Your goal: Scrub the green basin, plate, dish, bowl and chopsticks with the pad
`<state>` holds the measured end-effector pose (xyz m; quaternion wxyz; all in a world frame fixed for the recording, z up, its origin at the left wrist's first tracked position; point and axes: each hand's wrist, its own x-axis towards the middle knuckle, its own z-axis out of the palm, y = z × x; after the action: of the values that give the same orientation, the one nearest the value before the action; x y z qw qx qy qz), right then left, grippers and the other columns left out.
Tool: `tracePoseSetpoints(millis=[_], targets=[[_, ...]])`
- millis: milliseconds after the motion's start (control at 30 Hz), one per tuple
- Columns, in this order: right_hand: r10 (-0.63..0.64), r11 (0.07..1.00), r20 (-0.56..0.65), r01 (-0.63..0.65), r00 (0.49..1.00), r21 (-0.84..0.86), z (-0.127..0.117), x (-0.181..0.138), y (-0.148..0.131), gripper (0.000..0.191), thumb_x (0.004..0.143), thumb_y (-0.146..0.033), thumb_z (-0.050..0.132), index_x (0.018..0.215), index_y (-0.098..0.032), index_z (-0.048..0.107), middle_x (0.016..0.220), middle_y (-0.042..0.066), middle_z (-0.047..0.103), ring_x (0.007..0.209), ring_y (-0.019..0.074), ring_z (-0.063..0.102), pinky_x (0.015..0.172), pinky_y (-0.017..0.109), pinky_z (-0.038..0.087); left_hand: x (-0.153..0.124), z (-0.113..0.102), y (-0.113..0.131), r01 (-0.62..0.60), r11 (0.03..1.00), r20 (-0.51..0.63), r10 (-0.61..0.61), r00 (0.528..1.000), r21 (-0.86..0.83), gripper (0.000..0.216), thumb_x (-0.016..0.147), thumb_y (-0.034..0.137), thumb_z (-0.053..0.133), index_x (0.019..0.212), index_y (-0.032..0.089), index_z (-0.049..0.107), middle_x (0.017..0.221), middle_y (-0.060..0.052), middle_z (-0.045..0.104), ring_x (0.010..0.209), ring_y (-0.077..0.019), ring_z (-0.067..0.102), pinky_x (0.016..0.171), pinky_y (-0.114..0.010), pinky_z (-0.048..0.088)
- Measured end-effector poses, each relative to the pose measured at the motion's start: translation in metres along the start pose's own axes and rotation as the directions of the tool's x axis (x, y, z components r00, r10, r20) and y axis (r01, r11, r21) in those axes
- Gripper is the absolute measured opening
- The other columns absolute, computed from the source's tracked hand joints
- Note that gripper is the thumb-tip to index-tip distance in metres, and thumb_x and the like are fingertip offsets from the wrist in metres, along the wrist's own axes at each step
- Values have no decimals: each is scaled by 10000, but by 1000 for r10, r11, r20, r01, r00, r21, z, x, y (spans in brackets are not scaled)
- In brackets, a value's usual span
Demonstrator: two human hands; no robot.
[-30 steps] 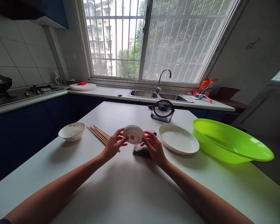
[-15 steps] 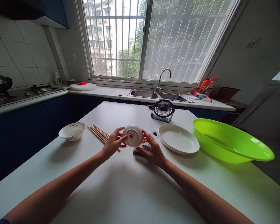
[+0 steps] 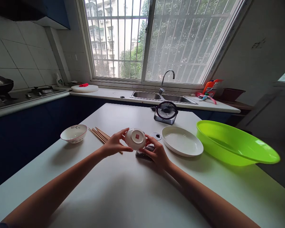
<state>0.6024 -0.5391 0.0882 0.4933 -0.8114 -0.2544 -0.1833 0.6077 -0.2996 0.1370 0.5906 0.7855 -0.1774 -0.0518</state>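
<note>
Between my two hands a small white bowl (image 3: 135, 143) is held above the table, its underside with a foot ring and red seal mark facing me. My left hand (image 3: 114, 144) grips its left rim between thumb and fingers. On the opposite rim, the thumb and fingers of my right hand (image 3: 157, 153) close round the edge. A dark grey cloth (image 3: 140, 155) lies on the table below, partly hidden by my right hand. Several wooden chopsticks (image 3: 99, 135) rest beyond my left hand, partly covered by it.
A flower-patterned bowl (image 3: 74, 136) stands at the left of the white table (image 3: 123, 196). Right of my hands are a white oval dish (image 3: 181, 142) and a large green basin (image 3: 228, 152). A small black fan (image 3: 166, 111) stands toward the back, before the sink (image 3: 148, 95).
My left thumb has slid off the bowl's base down to its lower edge. The bowl has turned slightly, with its seal mark shifting right. Other things stay put.
</note>
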Motion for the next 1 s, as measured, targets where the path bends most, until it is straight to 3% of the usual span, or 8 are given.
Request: tracePoseSetpoints(millis=[133,267,467,733,1000], targets=[[36,999,22,-36,999,8,0,-1,-5,585,798,-492,741,1306,-250,582,963,56,687,881,235,655,882,447,532,0,-2,4,-22,1000,19,23,1000,-13,969,538,307,905,1403,229,476,1150,-112,595,1026,-285,626,535,-254,606],[48,999,54,-49,997,23,0,-1,-7,549,813,-498,721,1285,-250,593,968,57,690,903,238,647,876,440,525,0,0,2,-87,995,-13,87,996,-54,878,541,295,905,1331,244,526,1149,-102,578,1072,-284,607,630,-291,632],[9,999,107,-14,994,38,0,0,-12,468,845,-473,694,1241,-236,615,999,58,691,927,232,638,850,390,519,-1,6,-4,-142,981,-22,140,990,-131,815,586,284,887,1299,287,494,1307,-108,564,1257,-330,525,836,-375,608],[13,1000,216,-11,976,-8,1,-2,-14,469,874,-494,648,1274,-254,601,1066,67,677,951,244,630,883,405,500,-5,15,-3,-131,921,76,170,982,-367,860,599,253,890,1297,304,391,1211,-91,630,1086,-271,636,863,-356,565],[-44,989,299,84,953,-123,2,-3,-18,398,900,-434,637,1244,-237,602,1124,87,677,1004,264,624,884,406,503,-6,20,-10,-218,908,35,246,969,-357,871,557,234,914,1271,370,433,1265,-58,520,1161,-277,582,954,-410,519]])
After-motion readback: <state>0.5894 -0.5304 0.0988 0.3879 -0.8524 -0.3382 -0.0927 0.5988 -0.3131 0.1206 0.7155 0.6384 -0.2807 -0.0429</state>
